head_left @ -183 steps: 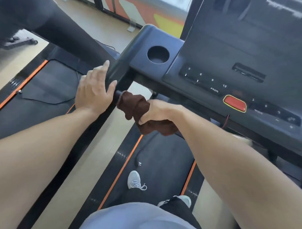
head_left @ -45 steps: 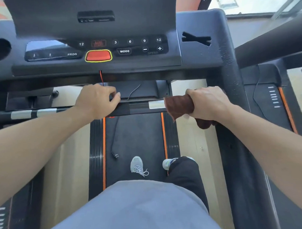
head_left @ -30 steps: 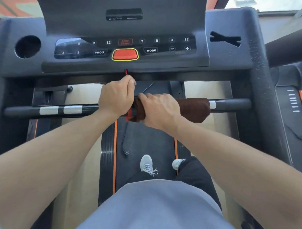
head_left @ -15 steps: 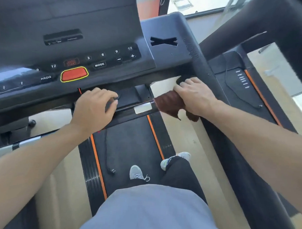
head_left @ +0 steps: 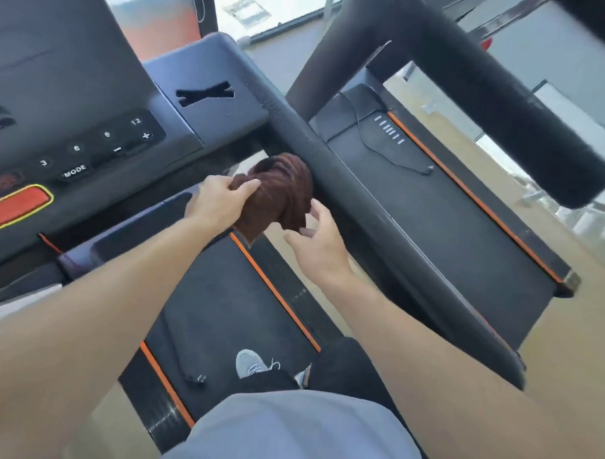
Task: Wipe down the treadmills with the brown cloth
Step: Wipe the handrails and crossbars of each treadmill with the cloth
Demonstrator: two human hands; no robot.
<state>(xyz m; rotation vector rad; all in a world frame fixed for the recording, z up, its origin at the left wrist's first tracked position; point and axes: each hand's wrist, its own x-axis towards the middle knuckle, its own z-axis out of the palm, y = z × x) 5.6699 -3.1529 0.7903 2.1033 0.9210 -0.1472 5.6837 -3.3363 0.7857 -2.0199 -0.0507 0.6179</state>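
Clothing nearest my camera: a grey shirt hem (head_left: 287, 431), dark trousers and one grey laced trainer (head_left: 252, 363) standing on the black running belt with orange edge stripes (head_left: 223, 305). Beyond that I record both bare forearms reaching forward. My left hand (head_left: 219, 202) grips the bunched dark brown cloth (head_left: 278, 194), fingers and thumb curled into its upper left folds. My right hand (head_left: 316, 243) is open just beside the cloth's lower right edge, fingers spread and lightly bent; whether a fingertip touches the fabric I cannot tell. The cloth lies bunched against the inner side of the black padded right handrail (head_left: 363, 204), below the console. Further off I note the dark grey control console (head_left: 208, 123) with numbered keys, a MODE key and a red oval stop button with yellow rim (head_left: 17, 205). Farthest right stands a neighbouring black treadmill deck (head_left: 466, 221).
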